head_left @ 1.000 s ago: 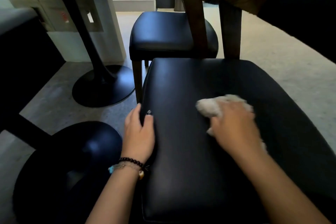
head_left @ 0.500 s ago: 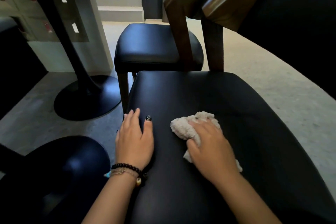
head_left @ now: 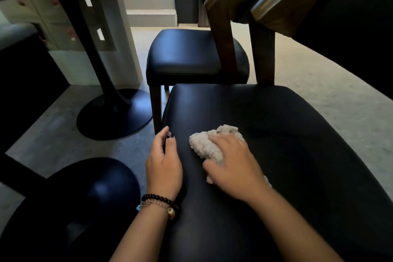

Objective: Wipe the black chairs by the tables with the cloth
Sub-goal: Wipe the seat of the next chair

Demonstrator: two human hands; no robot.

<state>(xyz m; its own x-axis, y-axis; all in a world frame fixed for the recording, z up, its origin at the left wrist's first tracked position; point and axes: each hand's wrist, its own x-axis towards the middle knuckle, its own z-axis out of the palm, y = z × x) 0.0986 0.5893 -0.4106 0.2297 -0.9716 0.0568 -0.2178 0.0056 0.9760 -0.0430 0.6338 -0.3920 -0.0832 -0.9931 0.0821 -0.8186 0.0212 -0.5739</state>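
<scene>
We are working on the near black chair seat [head_left: 276, 155], which fills the lower right of the view; a second black chair [head_left: 191, 55] stands just beyond it, beside the pedestal table base [head_left: 112, 112]. The seat's left edge runs under our left hand [head_left: 163, 166], whose fingers curl over that edge, probably to steady the chair against the wiping push. Open seat surface lies to the right and toward the wooden backrest posts [head_left: 262, 55]. Our right hand [head_left: 236, 168] presses the bunched beige cloth [head_left: 204, 147] flat on the seat's left-centre, with the grip closed around the cloth's near part.
</scene>
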